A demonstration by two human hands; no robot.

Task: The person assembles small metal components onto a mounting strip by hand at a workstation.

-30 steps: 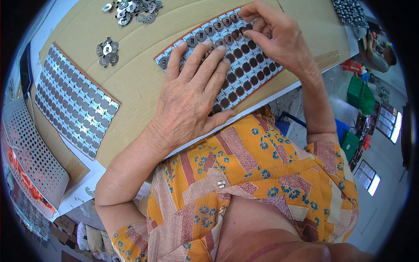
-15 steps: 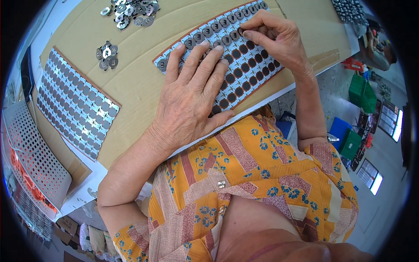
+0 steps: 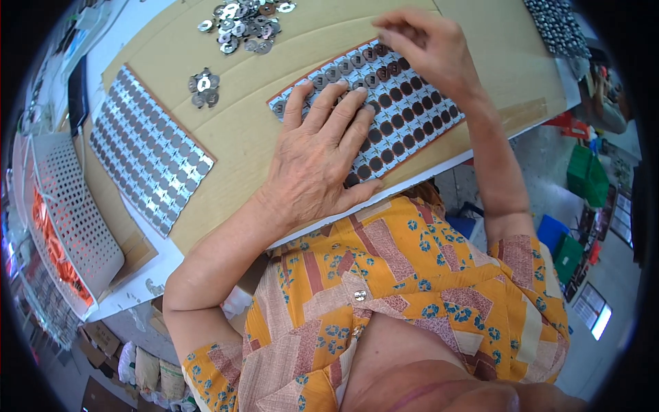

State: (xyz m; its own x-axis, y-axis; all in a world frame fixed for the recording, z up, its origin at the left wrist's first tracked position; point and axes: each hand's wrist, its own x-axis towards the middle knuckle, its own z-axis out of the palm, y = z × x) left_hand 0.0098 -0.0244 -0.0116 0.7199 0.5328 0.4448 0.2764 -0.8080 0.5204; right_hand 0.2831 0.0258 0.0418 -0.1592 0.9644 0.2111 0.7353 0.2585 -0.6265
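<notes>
My left hand [image 3: 312, 161] rests with spread fingers on a flat panel [image 3: 424, 103] with rows of dark round spots. Grey metal discs [image 3: 355, 62] lie on the spots of its far rows; part of these rows is under my left fingers. Over the panel's far right end is my right hand [image 3: 436, 58], thumb and curled fingers close together near the far edge. Whatever is between those fingertips is hidden. Beyond my left hand lie a small cluster of metal discs [image 3: 204, 88] and a larger loose pile [image 3: 244, 26].
A second panel [image 3: 151, 152] of round spots lies at the left on the cardboard tabletop [image 3: 240, 137]. A white perforated basket [image 3: 86, 213] with orange contents stands at the left edge. Dark beadlike pieces [image 3: 557, 26] fill a bag at the far right.
The whole view has shifted, so the table's things appear farther right. My right hand has moved from the disc rows to the panel's far edge. My left hand stays on the panel.
</notes>
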